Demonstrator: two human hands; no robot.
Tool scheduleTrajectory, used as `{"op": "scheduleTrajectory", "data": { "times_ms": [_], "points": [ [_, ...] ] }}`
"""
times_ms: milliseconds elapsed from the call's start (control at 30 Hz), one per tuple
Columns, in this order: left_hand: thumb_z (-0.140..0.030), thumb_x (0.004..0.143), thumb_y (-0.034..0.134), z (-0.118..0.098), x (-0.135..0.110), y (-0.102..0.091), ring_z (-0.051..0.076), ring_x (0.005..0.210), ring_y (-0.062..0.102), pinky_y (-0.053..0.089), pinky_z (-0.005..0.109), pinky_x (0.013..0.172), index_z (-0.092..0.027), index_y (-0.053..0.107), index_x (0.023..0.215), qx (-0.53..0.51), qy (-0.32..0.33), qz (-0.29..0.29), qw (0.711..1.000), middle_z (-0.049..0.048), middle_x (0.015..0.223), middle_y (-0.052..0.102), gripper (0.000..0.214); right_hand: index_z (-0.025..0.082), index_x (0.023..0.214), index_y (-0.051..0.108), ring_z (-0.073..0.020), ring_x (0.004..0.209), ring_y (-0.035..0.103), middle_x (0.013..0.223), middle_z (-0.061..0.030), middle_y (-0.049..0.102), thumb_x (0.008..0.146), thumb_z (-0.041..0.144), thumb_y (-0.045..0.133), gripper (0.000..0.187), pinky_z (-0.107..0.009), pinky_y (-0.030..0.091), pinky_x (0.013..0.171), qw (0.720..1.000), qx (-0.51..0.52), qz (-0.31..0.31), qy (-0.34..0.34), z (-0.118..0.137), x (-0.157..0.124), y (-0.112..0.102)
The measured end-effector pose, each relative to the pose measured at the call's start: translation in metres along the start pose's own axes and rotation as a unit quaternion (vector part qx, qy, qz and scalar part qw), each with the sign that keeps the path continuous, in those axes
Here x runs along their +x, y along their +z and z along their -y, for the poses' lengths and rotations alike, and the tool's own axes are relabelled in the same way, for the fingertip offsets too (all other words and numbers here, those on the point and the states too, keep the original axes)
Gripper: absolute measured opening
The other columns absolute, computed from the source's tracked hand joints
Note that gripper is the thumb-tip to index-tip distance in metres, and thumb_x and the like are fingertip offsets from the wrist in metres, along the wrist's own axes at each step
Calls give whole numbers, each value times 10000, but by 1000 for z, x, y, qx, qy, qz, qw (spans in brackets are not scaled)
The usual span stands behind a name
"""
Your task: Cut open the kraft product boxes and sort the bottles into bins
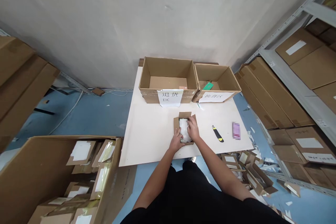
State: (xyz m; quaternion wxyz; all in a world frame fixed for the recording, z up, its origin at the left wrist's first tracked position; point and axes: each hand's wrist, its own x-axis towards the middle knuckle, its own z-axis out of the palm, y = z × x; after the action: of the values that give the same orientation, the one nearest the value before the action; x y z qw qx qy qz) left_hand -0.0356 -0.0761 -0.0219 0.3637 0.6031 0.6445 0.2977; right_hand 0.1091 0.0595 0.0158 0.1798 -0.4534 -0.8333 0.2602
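Observation:
A small cardboard box [176, 124] stands with its flaps up near the front edge of the white table [147, 133]. Inside it lies a white package [184, 130]; what that contains is hidden. My left hand [176, 141] grips the box's near left side, with its fingertips over the rim. From the right, my right hand [193, 128] reaches over the side wall, its curled fingers at the white package. A black and yellow utility knife [217, 134] lies to the right of my right hand. Farther right is a pinkish-purple item [236, 131], blurred out.
Two larger open cartons with handwritten paper signs, a left one [149, 97] and a right one [233, 91], stand at the table's back. A big carton [118, 154] of parcels is at left. Opened boxes [258, 179] litter the floor at right, beside loaded shelves [291, 77].

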Motion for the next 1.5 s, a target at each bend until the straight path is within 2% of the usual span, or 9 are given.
{"op": "scheduleTrajectory", "data": {
  "times_ms": [100,233,500,700,867,1000,1100,1300,1500],
  "points": [
    [-141,622,933,-2,-1,-1,408,1641,96,339,638,1263,-223,540,889,-6,-7,-3,1000,160,1738,287,482,214,1413,673,-332,1524,431,1616,-143,487,834,152,693,583,-504,405,1236,989,3,143,26,3,-25,18],
    [-151,632,932,-4,-1,-2,403,1642,93,360,620,1258,-223,525,833,-9,-3,11,1000,154,1734,301,460,221,1498,599,-406,1584,300,1736,-173,271,684,153,878,863,-532,413,1210,961,-35,261,84,-5,-33,26],
    [-158,634,938,-6,-2,-6,403,1641,105,375,628,1242,-223,541,834,-6,-4,8,1000,147,1737,294,449,251,1579,491,-296,1594,296,1722,-99,337,899,128,564,695,-504,352,1266,995,-13,71,66,-6,3,13],
    [-227,662,935,-6,-2,-8,400,1644,94,332,639,1261,-226,543,815,-2,-7,8,1000,146,1747,268,421,245,1575,507,-319,1649,82,1773,-99,190,821,113,707,791,-521,241,1310,989,-71,125,-35,6,-14,11],
    [-236,693,913,-9,-1,-2,409,1642,96,367,635,1248,-219,557,770,6,11,9,1000,124,1754,258,364,316,1687,285,-431,1636,-25,1790,-139,-8,643,245,953,1242,-619,276,1246,962,-143,232,-3,0,-27,20],
    [-192,733,881,-10,-4,-3,400,1646,64,342,622,1272,-203,580,719,18,21,6,1000,89,1767,230,301,294,1692,289,-445,1632,-36,1785,-160,22,607,253,972,1282,-630,203,1269,955,-163,245,-27,0,-16,26],
    [-181,769,848,-8,-9,-6,395,1647,73,313,619,1291,-191,610,707,15,22,5,1000,83,1761,254,246,284,1694,286,-426,1636,-34,1788,-140,34,640,225,936,1239,-623,182,1283,959,-148,231,-65,2,-13,20],
    [-154,784,792,-5,-15,-10,360,1641,157,328,593,1297,-196,676,752,-8,9,-6,1000,65,1740,312,128,332,1715,181,-389,1643,59,1796,-64,-47,712,120,787,1190,-567,355,1237,975,-119,175,-63,5,-25,-8],
    [-183,795,807,-4,-13,-11,351,1633,196,364,630,1272,-205,655,709,-4,0,-7,1000,45,1729,336,176,290,1702,264,-352,1610,211,1793,-41,79,833,129,626,955,-527,385,1230,993,-94,69,-29,16,-9,-33]
  ]
}}
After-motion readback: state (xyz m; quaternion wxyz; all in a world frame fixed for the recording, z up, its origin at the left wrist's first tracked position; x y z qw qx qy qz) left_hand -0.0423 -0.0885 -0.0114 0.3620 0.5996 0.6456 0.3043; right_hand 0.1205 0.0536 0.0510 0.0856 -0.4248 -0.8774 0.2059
